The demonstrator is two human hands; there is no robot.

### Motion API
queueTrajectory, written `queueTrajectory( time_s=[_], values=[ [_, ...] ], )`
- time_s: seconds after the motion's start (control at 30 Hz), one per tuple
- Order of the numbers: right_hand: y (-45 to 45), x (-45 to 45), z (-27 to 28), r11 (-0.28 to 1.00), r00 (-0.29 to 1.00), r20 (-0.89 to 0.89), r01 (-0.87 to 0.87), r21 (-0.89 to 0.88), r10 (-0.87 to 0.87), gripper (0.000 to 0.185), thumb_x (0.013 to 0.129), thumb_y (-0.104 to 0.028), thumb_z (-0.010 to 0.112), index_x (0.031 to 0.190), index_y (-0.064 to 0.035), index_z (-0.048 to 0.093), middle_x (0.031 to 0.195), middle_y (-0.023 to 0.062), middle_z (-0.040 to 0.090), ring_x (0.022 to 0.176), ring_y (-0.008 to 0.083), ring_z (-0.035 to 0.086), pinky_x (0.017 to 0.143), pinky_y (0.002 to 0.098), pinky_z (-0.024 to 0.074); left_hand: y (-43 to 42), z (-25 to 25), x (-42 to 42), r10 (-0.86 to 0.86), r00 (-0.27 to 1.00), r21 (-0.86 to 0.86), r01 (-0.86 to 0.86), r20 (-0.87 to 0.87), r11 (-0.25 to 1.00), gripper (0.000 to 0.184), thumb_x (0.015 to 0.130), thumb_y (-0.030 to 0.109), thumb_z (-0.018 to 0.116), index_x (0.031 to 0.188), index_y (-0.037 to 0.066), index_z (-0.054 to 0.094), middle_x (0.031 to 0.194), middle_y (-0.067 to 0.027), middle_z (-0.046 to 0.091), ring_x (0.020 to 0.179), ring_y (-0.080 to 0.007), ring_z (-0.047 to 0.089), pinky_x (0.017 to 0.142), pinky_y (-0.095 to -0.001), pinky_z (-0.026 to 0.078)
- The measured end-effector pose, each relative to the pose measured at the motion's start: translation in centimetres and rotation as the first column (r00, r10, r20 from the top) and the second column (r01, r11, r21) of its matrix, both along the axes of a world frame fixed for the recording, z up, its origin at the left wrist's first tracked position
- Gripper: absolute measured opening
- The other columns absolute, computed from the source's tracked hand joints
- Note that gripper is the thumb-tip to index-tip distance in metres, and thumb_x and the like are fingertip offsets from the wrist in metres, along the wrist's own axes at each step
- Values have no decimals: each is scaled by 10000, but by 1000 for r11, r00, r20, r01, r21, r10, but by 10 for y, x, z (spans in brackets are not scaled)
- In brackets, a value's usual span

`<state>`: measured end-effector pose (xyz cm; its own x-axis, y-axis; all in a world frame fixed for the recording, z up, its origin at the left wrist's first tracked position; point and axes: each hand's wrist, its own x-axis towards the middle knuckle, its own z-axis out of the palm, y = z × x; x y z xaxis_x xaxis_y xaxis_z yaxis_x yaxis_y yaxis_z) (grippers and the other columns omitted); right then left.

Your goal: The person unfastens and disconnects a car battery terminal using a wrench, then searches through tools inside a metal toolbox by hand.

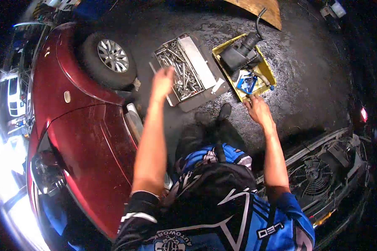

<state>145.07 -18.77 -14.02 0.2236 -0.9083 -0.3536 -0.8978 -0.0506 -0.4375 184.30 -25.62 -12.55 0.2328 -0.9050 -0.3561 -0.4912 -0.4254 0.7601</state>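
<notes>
My left hand (163, 81) is over the left side of an open metal toolbox (205, 77), with its fingers blurred and bent downward. Wrenches and other metal tools (182, 73) lie jumbled inside the box. At the near end of a yellow plastic bin (266, 67) is my right hand (259, 109), its fingers drawn together at the rim; what they pinch is too small to make out. A black air filter housing with a hose (238, 56) rests in the bin. Beside it are a blue item (247, 85) and a greyish tube (262, 78).
A dark red car (83, 138) stands close on my left, its front wheel (113, 56) turned outward. On the right is a car front with a radiator fan (312, 175). A wooden board (264, 10) lies on the dark, wet-looking floor (310, 79) at the back.
</notes>
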Motion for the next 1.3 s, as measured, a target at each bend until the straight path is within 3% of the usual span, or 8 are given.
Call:
queueTrajectory(
  time_s=[0.13,0.33,0.5,0.6,0.73,1.07,1.27,1.3],
  values=[
    [-18,22,-12,999,982,185,38,7,-39,381,989,-329,581,1128,25,612,1091,280,643,1024,471,618,883,522,512,100,-89,-47,-262,946,144,237,191,961,508,982,456,531,1152,-6,656,1165,-305,639,1098,-488,599,960,-526,471],
    [23,44,-87,980,990,84,-121,155,109,386,977,-357,586,1084,11,629,1146,300,629,1038,484,612,885,532,510,288,-212,-12,-287,952,779,102,103,619,562,992,436,502,1400,49,521,1421,-223,525,1322,-431,473,1109,-507,388],
    [38,93,-128,879,958,-125,-181,441,260,366,981,-354,583,1155,-37,645,1122,273,655,1041,474,614,904,528,496,327,-268,22,-96,994,855,94,-52,510,906,858,694,575,1457,29,437,1440,-272,493,1301,-449,498,1074,-508,422],
    [37,148,-151,869,954,-144,-169,465,263,368,980,-363,585,1153,-45,649,1097,275,663,1043,476,612,908,533,496,368,-347,32,-92,993,747,116,-73,654,945,848,706,575,1488,35,392,1425,-284,504,1293,-446,513,1058,-506,439],
    [42,246,-170,943,982,91,-187,277,168,400,972,-345,610,1149,10,653,1084,257,681,1040,439,643,894,482,525,329,-336,53,-150,988,822,49,45,567,948,843,649,628,1513,43,342,1451,-285,477,1274,-454,533,1043,-520,450],
    [104,345,-263,741,902,249,-432,515,353,438,966,-402,611,1209,-38,641,1129,248,663,1040,453,634,917,509,514,278,-329,82,-99,984,760,-49,148,648,790,859,480,653,1468,45,402,1358,-306,521,1172,-499,577,988,-567,477],
    [-28,374,-278,923,930,366,-162,350,24,436,981,-329,602,1255,10,610,1075,275,692,1016,436,664,902,449,524,298,-349,51,-156,952,712,-82,263,697,739,861,451,650,1442,49,434,1368,-301,507,1177,-498,566,964,-584,485],
    [-56,384,-271,879,957,262,-19,476,-121,439,980,-324,604,1259,15,606,1094,269,689,1034,422,665,913,443,520,308,-355,45,-171,944,697,-79,283,713,733,861,449,649,1439,50,438,1372,-300,504,1180,-497,563,960,-586,485]
  ],
)
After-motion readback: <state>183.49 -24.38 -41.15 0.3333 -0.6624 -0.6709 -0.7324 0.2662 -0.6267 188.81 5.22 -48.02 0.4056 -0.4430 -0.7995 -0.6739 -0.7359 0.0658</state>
